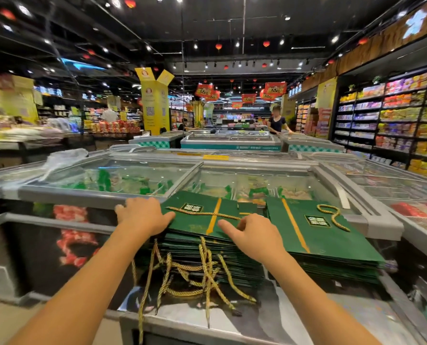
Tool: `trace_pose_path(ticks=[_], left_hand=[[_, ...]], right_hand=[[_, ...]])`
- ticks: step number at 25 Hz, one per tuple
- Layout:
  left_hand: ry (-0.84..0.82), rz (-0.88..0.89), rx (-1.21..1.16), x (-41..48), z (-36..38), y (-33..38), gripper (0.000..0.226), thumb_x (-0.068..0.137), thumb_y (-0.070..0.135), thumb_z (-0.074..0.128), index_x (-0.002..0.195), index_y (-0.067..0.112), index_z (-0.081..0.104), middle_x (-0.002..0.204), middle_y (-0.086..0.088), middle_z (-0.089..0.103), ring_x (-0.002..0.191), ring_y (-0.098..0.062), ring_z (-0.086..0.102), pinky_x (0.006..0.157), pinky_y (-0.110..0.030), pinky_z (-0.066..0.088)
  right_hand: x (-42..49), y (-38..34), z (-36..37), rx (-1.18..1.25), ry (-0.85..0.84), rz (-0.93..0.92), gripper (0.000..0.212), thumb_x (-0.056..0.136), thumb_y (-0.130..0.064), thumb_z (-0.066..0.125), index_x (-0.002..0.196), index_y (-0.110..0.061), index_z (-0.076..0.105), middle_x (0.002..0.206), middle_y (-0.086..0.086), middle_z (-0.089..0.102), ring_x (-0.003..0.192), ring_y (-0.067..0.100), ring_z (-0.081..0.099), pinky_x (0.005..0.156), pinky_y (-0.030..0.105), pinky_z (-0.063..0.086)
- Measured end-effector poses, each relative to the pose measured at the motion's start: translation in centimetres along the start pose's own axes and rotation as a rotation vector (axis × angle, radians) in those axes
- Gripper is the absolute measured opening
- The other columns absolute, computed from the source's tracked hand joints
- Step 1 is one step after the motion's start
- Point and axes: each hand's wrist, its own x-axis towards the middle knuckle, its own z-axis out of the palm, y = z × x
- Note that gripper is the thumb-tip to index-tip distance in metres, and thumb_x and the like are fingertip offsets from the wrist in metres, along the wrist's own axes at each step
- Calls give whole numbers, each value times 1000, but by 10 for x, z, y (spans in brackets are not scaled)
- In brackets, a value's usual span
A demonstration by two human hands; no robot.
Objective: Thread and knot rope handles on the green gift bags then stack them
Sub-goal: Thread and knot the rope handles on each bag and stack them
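Here we press our left hand (145,215) flat, grip released, on the left edge of the top green gift bag (195,220), likely to pin it square on the left stack (180,247). Our right hand (254,232) curls its fingers on the right end of the gold rope (202,213) lying across that bag, probably to feed it to a handle hole. Knotted handles (207,277) dangle off the stack's near edge over the chest freezer (307,327). The right stack (332,247), carrying a loose rope (332,215), sits just beside, so open room lies near us and leftward.
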Motion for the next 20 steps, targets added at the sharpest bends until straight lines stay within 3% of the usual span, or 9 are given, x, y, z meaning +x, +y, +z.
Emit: trace_pose_path(ticks=[2,5,7,10,12,16,20], left_hand=[[-11,3,-125,-1,2,-7,59,88,72,50,74,15,48,94,-9,64,108,-34,60,93,-43,49],[92,-25,-238,-10,3,-10,54,88,68,54,100,15,64,110,-8,64,116,-34,53,97,-46,42],[195,-20,-377,-18,0,-10,50,91,59,56,122,20,66,119,-5,65,121,-34,51,101,-48,37],[248,33,-675,-37,-8,-5,44,95,46,58,130,20,63,127,-1,64,122,-30,55,109,-49,35],[273,82,-801,-49,-9,1,39,95,40,61,127,18,65,123,2,66,118,-24,58,109,-48,38],[291,212,-996,-73,-6,21,41,94,31,67,130,11,64,117,2,67,108,-13,60,92,-27,44],[248,314,-1067,-97,6,57,40,93,34,68,130,19,63,114,9,66,106,-6,60,89,-23,43]], right_hand=[[-4,-5,1,44,18,31,69,86,-76,53,56,-16,37,49,-1,29,48,22,37,51,31,28],[-11,-6,0,193,42,84,56,88,-62,64,68,-11,48,61,8,43,61,26,47,59,40,40],[-17,-4,-3,311,82,110,50,89,-54,67,93,-5,64,80,15,63,80,28,62,74,42,49],[-27,3,-12,500,118,160,51,89,-48,71,122,-10,63,97,2,64,94,17,62,78,31,49],[-35,10,-21,592,159,179,47,89,-43,73,123,-12,62,98,4,63,92,13,62,78,28,50],[-59,33,-45,666,254,181,41,89,-36,75,123,-17,62,103,1,65,93,8,62,76,21,48],[-94,64,-76,639,369,172,30,88,-28,77,115,-23,65,100,-5,67,86,-1,63,69,14,47]])
